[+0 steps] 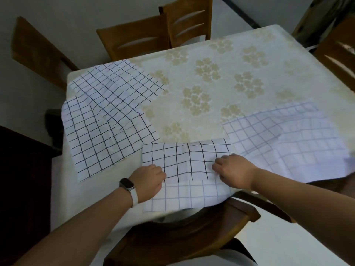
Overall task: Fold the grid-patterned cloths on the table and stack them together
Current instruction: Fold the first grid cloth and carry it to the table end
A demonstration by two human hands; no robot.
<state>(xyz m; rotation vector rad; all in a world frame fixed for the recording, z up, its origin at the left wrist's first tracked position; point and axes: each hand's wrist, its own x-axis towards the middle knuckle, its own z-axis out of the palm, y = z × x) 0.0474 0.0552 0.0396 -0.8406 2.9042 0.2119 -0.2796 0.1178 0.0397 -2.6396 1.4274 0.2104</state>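
White, black-gridded spread cloths (107, 121) lie left on the table (221, 104). At its near edge the left hand (148, 179) and right hand (233, 170), fingers curled, pinch the half-folded cloth (187, 160) by its ends; a paler cloth (288, 139) lies right.

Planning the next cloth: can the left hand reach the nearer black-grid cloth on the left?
Probably yes: only bare tablecloth separates the left hand from the nearer black-grid cloth, but it grips the half-folded cloth.
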